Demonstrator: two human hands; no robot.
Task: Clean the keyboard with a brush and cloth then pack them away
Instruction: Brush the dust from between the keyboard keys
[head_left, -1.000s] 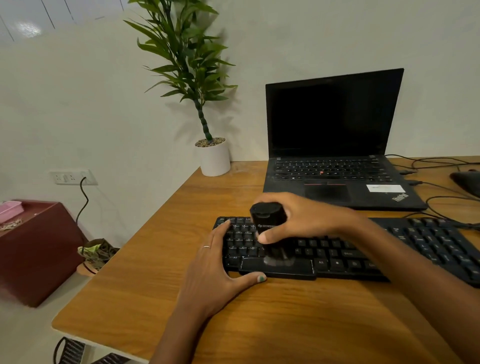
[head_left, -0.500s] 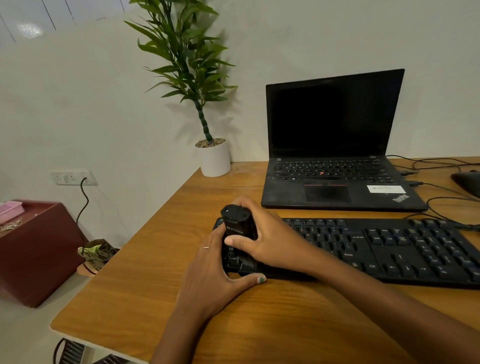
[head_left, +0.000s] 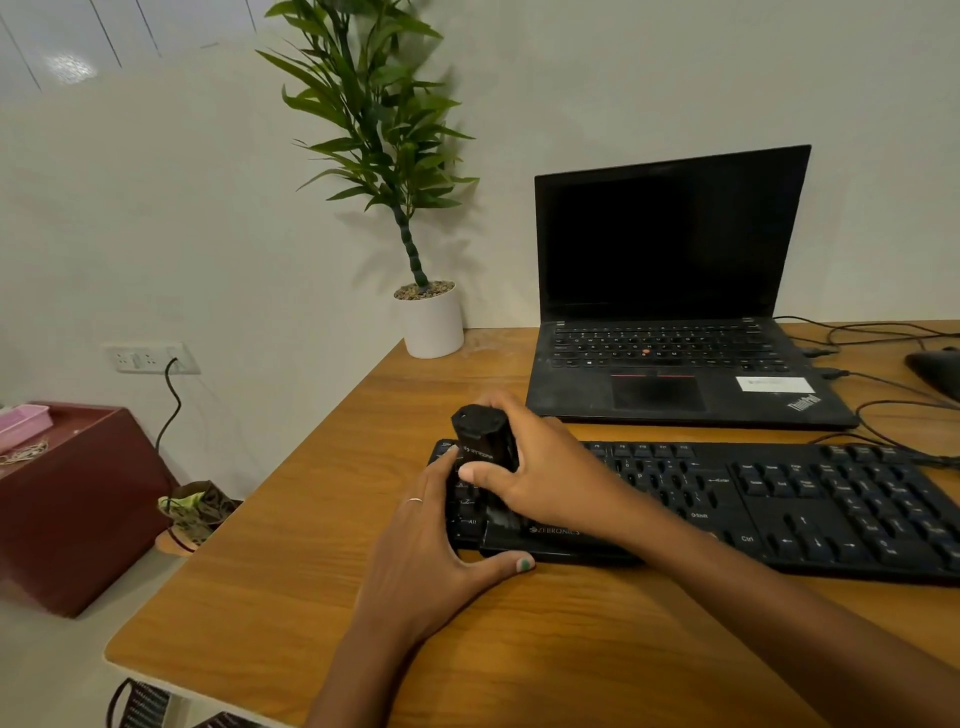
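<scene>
Bristles of the stubby black cylindrical brush (clenched in my right hand) are now sweeping the flat black keyboard's left end, having moved over from the middle, while my left hand is bracing its near-left corner.

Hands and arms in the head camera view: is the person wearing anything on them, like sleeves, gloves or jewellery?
No gloves and no sleeves show: both forearms are bare as far as the frame reaches. The left hand wears a thin, pale metal ring on one finger, and its thumbnail is painted green. The right hand shows no ring, watch or bracelet.
</scene>
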